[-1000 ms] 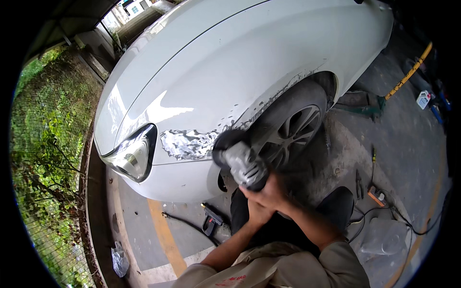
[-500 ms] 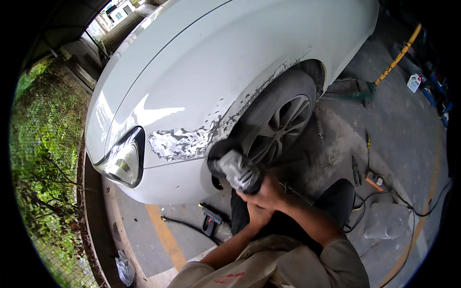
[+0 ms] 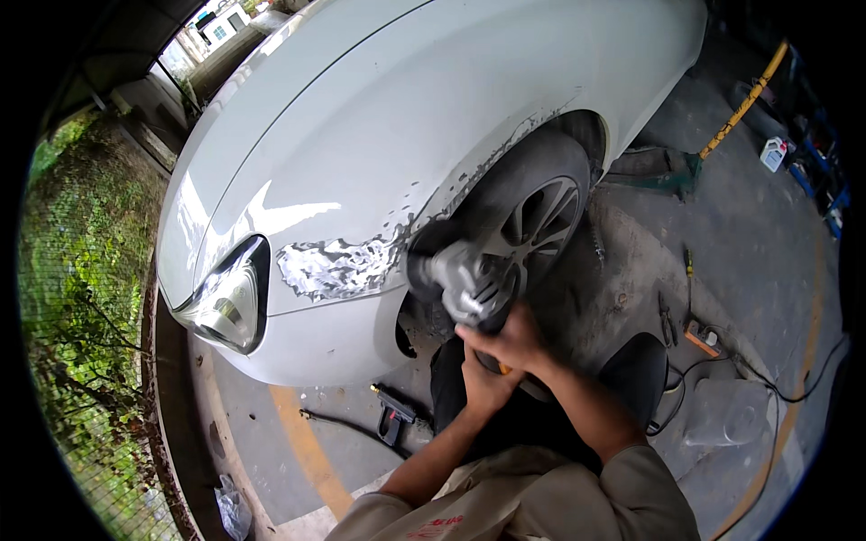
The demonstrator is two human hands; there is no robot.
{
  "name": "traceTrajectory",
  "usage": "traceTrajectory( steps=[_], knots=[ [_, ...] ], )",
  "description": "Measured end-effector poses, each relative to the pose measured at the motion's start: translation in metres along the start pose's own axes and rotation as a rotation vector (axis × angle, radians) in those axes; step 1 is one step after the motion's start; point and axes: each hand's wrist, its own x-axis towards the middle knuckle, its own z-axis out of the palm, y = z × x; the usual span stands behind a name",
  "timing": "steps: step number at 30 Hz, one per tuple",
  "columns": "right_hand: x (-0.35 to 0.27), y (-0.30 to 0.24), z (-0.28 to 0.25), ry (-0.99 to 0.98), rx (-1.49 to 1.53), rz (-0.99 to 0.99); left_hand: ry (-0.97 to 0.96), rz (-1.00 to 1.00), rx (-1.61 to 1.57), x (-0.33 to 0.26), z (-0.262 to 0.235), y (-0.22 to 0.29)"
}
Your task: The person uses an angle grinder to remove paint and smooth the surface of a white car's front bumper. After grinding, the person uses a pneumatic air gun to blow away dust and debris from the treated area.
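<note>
From the head view, a glossy white car [image 3: 379, 117] fills the upper half of the frame, its smooth curved fender broken by a ragged patch of bare, bright metal [image 3: 338, 266] just left of centre, where the paint is stripped to a rough, flaky edge. That chipped line runs on up along the wheel arch. Left of the patch sits the dark, glassy headlight [image 3: 225, 298]. Right of centre is the black rubber tyre with a grey spoked alloy wheel [image 3: 537, 221].

At the middle of the frame a grey metal angle grinder [image 3: 456, 279] is pressed at the fender's edge beside the tyre, its round dark guard toward the panel. The right hand [image 3: 510, 338] has its fingers clamped around the grinder's body from above; the left hand [image 3: 483, 383], just below it, has its fingers wrapped shut on the rear of the tool. Both forearms come up from the lower edge out of beige cloth sleeves.

On the rough grey concrete floor [image 3: 749, 234], lower left of centre, lies a black pistol-shaped tool [image 3: 394, 417] with a hose. At the upper right stands a green floor jack [image 3: 667, 171] with a long yellow handle. A painted yellow stripe [image 3: 307, 446] crosses the lower left.
</note>
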Motion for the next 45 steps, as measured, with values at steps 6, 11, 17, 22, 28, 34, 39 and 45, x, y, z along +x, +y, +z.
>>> traceTrajectory(
  steps=[6, 11, 17, 22, 28, 34, 39, 45],
  knots=[
    [-0.009, 0.005, 0.003, -0.036, -0.054, -0.061, 0.040, 0.080, -0.071, -0.018, 0.011, -0.013],
    [0.006, -0.004, -0.011, 0.041, 0.119, 0.084, -0.066, -0.075, 0.048, 0.013, 0.004, 0.029],
    [-0.029, 0.005, -0.001, -0.046, 0.015, 0.042, -0.048, -0.086, -0.020, -0.044, 0.012, -0.002],
    [-0.042, -0.004, 0.017, -0.094, -0.072, 0.010, -0.034, -0.044, -0.053, -0.064, 0.003, -0.026],
    [-0.023, 0.001, 0.034, -0.097, -0.059, -0.038, 0.076, 0.026, 0.017, -0.044, -0.019, -0.020],
    [-0.023, 0.009, 0.045, -0.166, 0.013, -0.050, 0.035, -0.024, 0.017, -0.054, -0.029, -0.042],
    [-0.021, 0.010, 0.043, -0.135, -0.060, -0.082, -0.016, -0.098, -0.003, -0.046, -0.030, -0.021],
    [-0.017, 0.002, 0.038, -0.066, -0.045, -0.068, 0.043, -0.007, -0.094, -0.037, -0.022, -0.030]
  ],
)
